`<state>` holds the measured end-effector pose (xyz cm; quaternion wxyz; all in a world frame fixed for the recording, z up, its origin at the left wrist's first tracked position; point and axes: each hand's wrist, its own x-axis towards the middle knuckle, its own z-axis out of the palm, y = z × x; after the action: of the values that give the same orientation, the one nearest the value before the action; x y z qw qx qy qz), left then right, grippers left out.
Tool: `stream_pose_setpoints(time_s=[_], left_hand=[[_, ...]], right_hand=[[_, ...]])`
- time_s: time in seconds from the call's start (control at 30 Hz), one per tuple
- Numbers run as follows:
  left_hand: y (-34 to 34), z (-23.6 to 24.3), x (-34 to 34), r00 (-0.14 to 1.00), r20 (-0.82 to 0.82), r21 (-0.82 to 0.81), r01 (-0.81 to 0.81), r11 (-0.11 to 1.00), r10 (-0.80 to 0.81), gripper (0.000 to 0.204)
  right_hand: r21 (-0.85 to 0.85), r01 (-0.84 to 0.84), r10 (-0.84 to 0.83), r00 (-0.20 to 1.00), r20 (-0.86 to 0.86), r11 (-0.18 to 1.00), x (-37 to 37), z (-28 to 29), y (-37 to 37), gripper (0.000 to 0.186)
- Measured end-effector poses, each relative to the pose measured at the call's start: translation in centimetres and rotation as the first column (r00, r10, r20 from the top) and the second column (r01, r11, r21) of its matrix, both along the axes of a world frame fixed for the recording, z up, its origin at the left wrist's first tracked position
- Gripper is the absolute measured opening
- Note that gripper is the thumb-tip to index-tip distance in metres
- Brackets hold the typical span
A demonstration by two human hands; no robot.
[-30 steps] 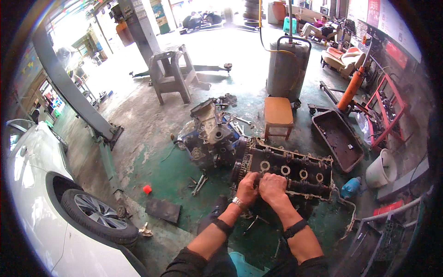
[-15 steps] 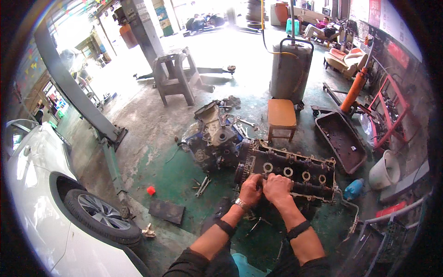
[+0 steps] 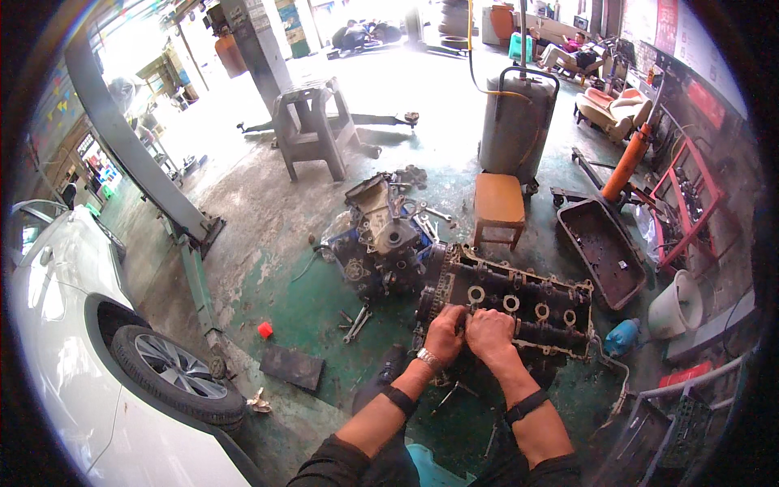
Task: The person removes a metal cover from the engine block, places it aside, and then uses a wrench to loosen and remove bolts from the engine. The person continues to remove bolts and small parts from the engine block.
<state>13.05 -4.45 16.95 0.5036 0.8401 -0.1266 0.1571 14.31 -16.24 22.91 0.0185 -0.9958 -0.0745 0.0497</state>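
An engine [image 3: 527,302] lies on the floor in front of me, its camshafts and a row of round openings showing, with a timing chain [image 3: 443,280] at its left end. My left hand [image 3: 445,334], with a metal watch at the wrist, is closed over its near left edge. Beside it, my right hand [image 3: 490,333] is closed too, knuckles up, and the two nearly touch. A small dark part shows between them; whatever the fingers grip is too small and covered to name. Black bands circle both forearms.
A second engine assembly [image 3: 381,235] sits beyond to the left, wrenches [image 3: 355,323] near it. An orange-topped stool [image 3: 498,200], a grey tank [image 3: 519,122] and a black tray [image 3: 602,253] stand farther off. A white car [image 3: 69,341] is at left. Someone reclines [image 3: 561,53] far back.
The view has shifted slightly, moving the surroundings a little in the picture. Both hands stay closed at the same engine edge, with only a small change in the right hand's finger pose.
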Motion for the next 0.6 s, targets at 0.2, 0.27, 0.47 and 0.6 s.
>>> stream_pose_setpoints(time_s=[0.2, 0.27, 0.47, 0.6], left_hand=[[0.07, -0.12, -0.04, 1.000, 0.001, 0.016, 0.000, 1.000, 0.000, 0.037], [0.12, -0.08, -0.06, 1.000, -0.016, 0.013, 0.007, 1.000, -0.007, 0.037], [0.20, -0.38, 0.02, 1.000, -0.015, 0.012, 0.021, 1.000, -0.021, 0.039], [0.19, -0.51, 0.03, 1.000, -0.006, 0.025, 0.018, 1.000, -0.018, 0.040]], right_hand=[[0.012, 0.016, -0.015, 1.000, -0.019, 1.000, -0.05, 0.72, -0.17, 0.024], [0.046, 0.048, -0.048, 0.999, -0.001, 0.998, -0.18, 0.83, -0.21, 0.023], [0.044, 0.027, -0.027, 1.000, 0.007, 0.999, -0.07, 0.19, 0.09, 0.021], [0.025, 0.011, -0.010, 1.000, -0.029, 1.000, -0.07, -0.01, 0.02, 0.020]])
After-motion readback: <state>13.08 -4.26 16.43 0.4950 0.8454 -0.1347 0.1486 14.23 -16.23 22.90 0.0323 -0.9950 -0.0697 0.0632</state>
